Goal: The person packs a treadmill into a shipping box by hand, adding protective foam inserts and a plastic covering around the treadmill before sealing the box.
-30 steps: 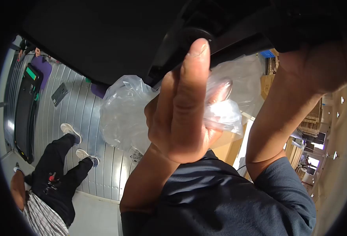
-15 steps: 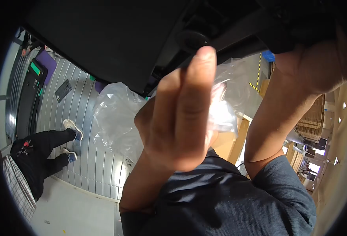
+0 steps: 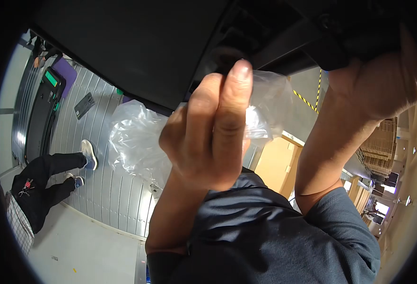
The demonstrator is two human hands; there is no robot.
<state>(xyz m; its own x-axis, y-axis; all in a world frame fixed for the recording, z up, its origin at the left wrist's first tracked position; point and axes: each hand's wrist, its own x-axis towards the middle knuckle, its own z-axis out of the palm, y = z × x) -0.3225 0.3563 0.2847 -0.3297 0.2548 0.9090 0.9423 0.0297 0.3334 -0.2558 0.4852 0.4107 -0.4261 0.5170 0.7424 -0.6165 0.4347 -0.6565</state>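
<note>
A large black object point(image 3: 123, 42) with a flat panel and a frame fills the top of the view. My left hand point(image 3: 208, 128) is raised in front of its edge, with the fingers curled and pressed together. Whatever lies between them is too dark and hidden to name. At the upper right my right hand point(image 3: 378, 85) is pressed up against the black frame point(image 3: 312, 42); its fingers are out of sight. Clear plastic wrap point(image 3: 135, 137) hangs behind my left hand, and more of it shows to the right of the fingers.
A co-worker in dark trousers point(image 3: 38, 189) stands at the left on a ribbed metal floor point(image 3: 109, 199). Near them are a long black device with a green patch point(image 3: 43, 113), a purple piece point(image 3: 66, 75) and a dark card point(image 3: 84, 105). Cardboard point(image 3: 277, 158) and stacked cartons point(image 3: 378, 146) are at the right.
My left hand has shifted slightly left, its fingers still curled. The plastic beside it has moved, showing more cardboard. My right hand stays against the frame. The surroundings have shifted slightly in view.
</note>
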